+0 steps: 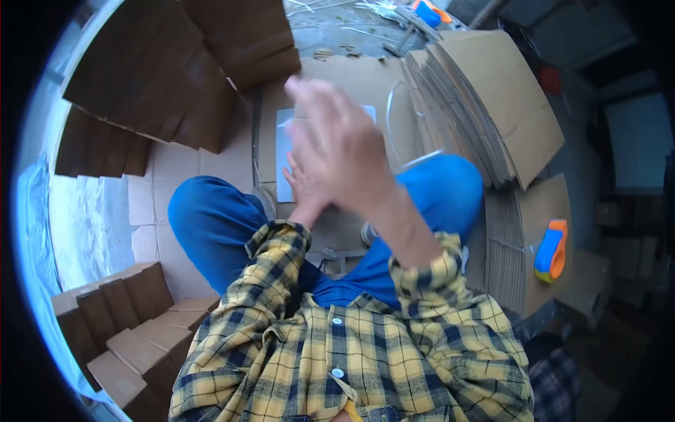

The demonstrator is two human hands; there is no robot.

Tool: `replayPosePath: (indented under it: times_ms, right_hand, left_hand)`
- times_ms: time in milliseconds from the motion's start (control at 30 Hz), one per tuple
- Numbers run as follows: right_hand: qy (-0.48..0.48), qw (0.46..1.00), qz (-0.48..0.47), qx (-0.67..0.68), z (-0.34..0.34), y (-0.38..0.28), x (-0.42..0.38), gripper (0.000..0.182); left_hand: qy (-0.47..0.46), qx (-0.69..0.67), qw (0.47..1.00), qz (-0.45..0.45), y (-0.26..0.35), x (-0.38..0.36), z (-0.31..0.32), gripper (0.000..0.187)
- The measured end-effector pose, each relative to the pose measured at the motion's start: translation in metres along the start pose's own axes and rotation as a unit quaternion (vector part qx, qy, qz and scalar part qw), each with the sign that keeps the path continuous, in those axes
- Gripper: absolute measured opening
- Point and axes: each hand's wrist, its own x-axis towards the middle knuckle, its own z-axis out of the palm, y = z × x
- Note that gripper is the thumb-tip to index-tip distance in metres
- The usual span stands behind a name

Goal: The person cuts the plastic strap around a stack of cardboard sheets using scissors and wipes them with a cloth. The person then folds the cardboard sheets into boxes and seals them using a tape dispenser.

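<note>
Raised in front of the camera, my right hand (341,144) is blurred by motion, its fingers stretched out and apart, holding nothing. Below and behind it, my left hand (304,184) has its fingers spread at the lower part of a pale flat sheet (283,151); whether it presses on the sheet I cannot tell. My right hand and wrist hide much of the sheet. The sheet lies on brown cardboard (267,130) between my knees.
Upright cardboard pieces (155,70) stand at the upper left, folded boxes (140,337) at the lower left. Stacked flat cardboard (492,98) rises on the right, with a lower bundle (510,246) carrying an orange and blue tape dispenser (551,252). Another dispenser (429,13) is at the top.
</note>
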Motion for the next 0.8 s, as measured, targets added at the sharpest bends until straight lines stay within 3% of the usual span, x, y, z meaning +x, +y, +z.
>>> replayPosePath:
  times_ms: [67,133,167,200,233,333,367,433,467,533,633,800]
  right_hand:
    - [0.028,0.994,-0.105,0.013,-0.034,-0.031,-0.046,0.041]
    - [0.053,0.986,-0.159,-0.02,-0.068,-0.028,-0.095,0.032]
    - [0.108,0.983,-0.137,-0.053,-0.074,-0.014,-0.125,0.026]
    - [0.085,0.99,-0.044,-0.099,-0.091,0.003,-0.159,0.025]
    - [0.103,0.984,0.07,-0.126,-0.096,0.025,-0.193,0.022]
    - [0.115,0.886,0.428,-0.138,-0.107,0.1,-0.325,0.017]
    - [0.115,0.881,0.437,-0.139,-0.11,0.115,-0.371,0.017]
    - [-0.032,0.824,0.523,-0.217,-0.109,0.137,-0.438,0.021]
    - [-0.034,0.822,0.527,-0.213,-0.101,0.139,-0.448,0.021]
    - [-0.182,0.749,0.607,-0.192,-0.085,0.145,-0.467,0.022]
    - [-0.238,0.696,0.661,-0.15,-0.057,0.164,-0.495,0.026]
    - [-0.256,0.709,0.641,-0.142,-0.043,0.167,-0.483,0.028]
  left_hand:
    - [0.038,0.014,0.999,0.009,-0.005,0.0,0.011,0.102]
    - [0.053,0.022,0.998,0.013,-0.001,0.003,0.012,0.102]
    - [0.018,0.022,1.0,-0.007,0.003,0.006,0.004,0.101]
    - [-0.016,0.023,0.999,-0.027,0.006,0.007,-0.006,0.101]
    - [-0.052,0.066,0.996,-0.036,0.013,0.006,-0.017,0.089]
    - [0.002,0.1,0.995,-0.03,0.0,0.012,0.016,0.095]
    - [-0.016,0.069,0.997,-0.034,0.001,0.011,0.01,0.086]
    - [0.004,0.058,0.998,-0.018,-0.006,0.012,0.021,0.082]
    - [0.028,0.045,0.999,-0.006,-0.011,0.012,0.025,0.078]
    - [0.048,0.025,0.998,0.008,-0.015,0.011,0.028,0.075]
    - [0.066,0.005,0.998,0.022,-0.018,0.011,0.03,0.073]
    - [0.078,-0.002,0.997,0.024,-0.011,0.008,0.022,0.073]
